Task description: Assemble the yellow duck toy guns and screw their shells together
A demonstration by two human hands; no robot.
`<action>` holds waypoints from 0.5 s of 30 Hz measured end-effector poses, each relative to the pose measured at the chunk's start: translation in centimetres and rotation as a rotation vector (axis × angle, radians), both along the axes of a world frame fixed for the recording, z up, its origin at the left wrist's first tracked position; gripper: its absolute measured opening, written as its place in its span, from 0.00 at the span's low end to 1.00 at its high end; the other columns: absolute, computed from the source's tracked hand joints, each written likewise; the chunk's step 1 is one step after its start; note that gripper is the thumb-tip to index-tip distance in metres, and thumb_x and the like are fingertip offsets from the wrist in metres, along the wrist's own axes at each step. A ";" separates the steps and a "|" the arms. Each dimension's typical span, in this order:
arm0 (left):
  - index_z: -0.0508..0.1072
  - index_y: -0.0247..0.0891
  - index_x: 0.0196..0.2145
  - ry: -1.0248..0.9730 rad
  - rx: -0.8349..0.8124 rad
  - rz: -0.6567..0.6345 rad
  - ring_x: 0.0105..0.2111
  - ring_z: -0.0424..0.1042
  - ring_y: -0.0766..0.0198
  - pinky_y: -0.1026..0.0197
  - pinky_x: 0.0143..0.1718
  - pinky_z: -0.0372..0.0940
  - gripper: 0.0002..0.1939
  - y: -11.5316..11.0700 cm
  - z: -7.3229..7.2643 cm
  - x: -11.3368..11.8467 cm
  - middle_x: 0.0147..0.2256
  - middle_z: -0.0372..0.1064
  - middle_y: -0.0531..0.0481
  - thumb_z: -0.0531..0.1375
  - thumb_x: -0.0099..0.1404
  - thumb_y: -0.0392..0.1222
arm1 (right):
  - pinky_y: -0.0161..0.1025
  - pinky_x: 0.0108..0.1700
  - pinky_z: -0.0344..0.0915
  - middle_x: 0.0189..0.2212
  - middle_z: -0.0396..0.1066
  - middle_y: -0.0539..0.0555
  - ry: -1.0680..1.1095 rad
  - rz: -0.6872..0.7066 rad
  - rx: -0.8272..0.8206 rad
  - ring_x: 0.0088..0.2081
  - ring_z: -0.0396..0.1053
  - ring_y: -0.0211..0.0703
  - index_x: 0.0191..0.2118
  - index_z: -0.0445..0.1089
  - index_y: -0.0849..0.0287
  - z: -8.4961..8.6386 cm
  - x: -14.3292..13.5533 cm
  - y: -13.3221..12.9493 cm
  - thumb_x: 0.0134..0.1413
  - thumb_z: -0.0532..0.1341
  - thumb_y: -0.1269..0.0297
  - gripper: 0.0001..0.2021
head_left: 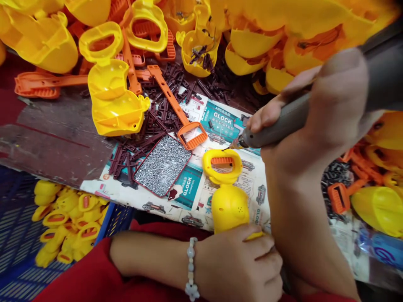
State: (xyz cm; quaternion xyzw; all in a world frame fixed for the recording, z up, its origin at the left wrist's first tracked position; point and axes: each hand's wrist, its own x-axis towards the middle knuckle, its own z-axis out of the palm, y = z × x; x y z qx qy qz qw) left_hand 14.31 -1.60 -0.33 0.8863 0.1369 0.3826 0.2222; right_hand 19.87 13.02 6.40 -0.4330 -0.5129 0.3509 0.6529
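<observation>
My left hand (239, 264), with a beaded bracelet at the wrist, is closed around the lower end of a yellow duck-shaped toy (230, 204). The toy's ring handle, with an orange ribbed piece inside, points away from me. My right hand (321, 105) grips a dark grey power screwdriver (280, 121), whose thin tip is at the upper rim of the ring handle; whether it touches cannot be told. Left of the toy lies a red-edged tray of small silver screws (163, 166). An orange handled part (192, 135) rests just beyond the tray.
Dark maroon pieces (163, 100) lie scattered behind the tray. Yellow shell halves (116, 96) and orange parts crowd the back. A blue crate (116, 220) with yellow toys stands at lower left. More parts and a blue package (385, 251) lie at right.
</observation>
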 end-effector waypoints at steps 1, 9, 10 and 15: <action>0.75 0.33 0.31 -0.001 0.000 0.011 0.39 0.69 0.54 0.51 0.42 0.65 0.13 -0.1 0.0 0.1 0.37 0.73 0.42 0.53 0.65 0.40 | 0.37 0.15 0.55 0.16 0.52 0.45 0.009 -0.001 0.019 0.15 0.56 0.37 0.24 0.58 0.57 -0.3 0.1 0.0 0.48 0.59 0.56 0.12; 0.75 0.35 0.27 -0.062 0.023 0.019 0.35 0.69 0.56 0.52 0.37 0.66 0.13 -0.1 -0.5 0.3 0.33 0.73 0.44 0.54 0.65 0.39 | 0.35 0.15 0.55 0.14 0.53 0.44 0.080 -0.021 0.014 0.14 0.55 0.36 0.22 0.60 0.58 -1.1 0.1 0.1 0.46 0.59 0.60 0.10; 0.75 0.35 0.27 -0.058 0.024 0.007 0.35 0.69 0.57 0.52 0.37 0.66 0.13 0.0 -0.5 0.1 0.33 0.74 0.44 0.54 0.65 0.39 | 0.35 0.15 0.54 0.13 0.53 0.44 0.077 -0.020 0.017 0.13 0.55 0.36 0.22 0.60 0.58 -1.2 0.1 0.0 0.46 0.59 0.60 0.10; 0.74 0.35 0.24 -0.071 0.007 -0.094 0.32 0.69 0.58 0.51 0.39 0.66 0.13 0.5 -0.2 -1.1 0.30 0.74 0.45 0.55 0.62 0.40 | 0.32 0.18 0.57 0.17 0.54 0.43 0.101 -0.051 0.080 0.16 0.57 0.32 0.26 0.59 0.59 -1.6 0.6 -0.5 0.51 0.57 0.63 0.08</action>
